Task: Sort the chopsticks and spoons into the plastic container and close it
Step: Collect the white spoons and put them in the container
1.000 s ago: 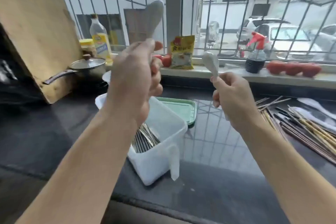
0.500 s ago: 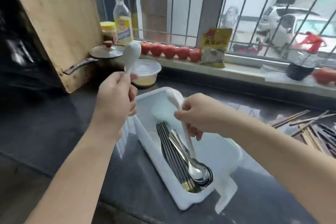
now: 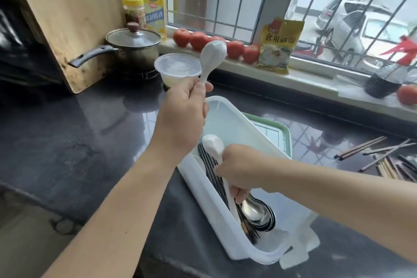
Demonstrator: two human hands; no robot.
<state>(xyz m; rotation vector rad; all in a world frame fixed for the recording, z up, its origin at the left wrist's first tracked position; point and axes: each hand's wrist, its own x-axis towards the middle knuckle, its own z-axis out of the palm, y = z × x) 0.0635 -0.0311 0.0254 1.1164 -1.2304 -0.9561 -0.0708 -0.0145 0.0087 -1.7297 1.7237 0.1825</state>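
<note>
The plastic container (image 3: 228, 239) sits open on the dark surface (image 3: 67, 142), right of centre and near, its long side running from far left to near right. Going left to right: a wooden cutting board (image 3: 67, 13) leans at the far left, with a lidded pot (image 3: 133, 45) beside it and a small clear tub (image 3: 177, 69) just right of the pot. The left hand (image 3: 182, 115) is raised over the container's far end, its fingers curled round the handle of a white spoon (image 3: 211, 57) whose bowl points up and away. The right hand (image 3: 239, 169) reaches down into the container, its fingers closed round the handle of a second white spoon (image 3: 213, 145), which lies tilted over the dark chopsticks (image 3: 212, 169) and metal spoons (image 3: 257, 212) already inside. A green lid (image 3: 284, 135) lies just behind the container. Loose chopsticks (image 3: 383, 160) lie scattered on the surface at the far right.
</note>
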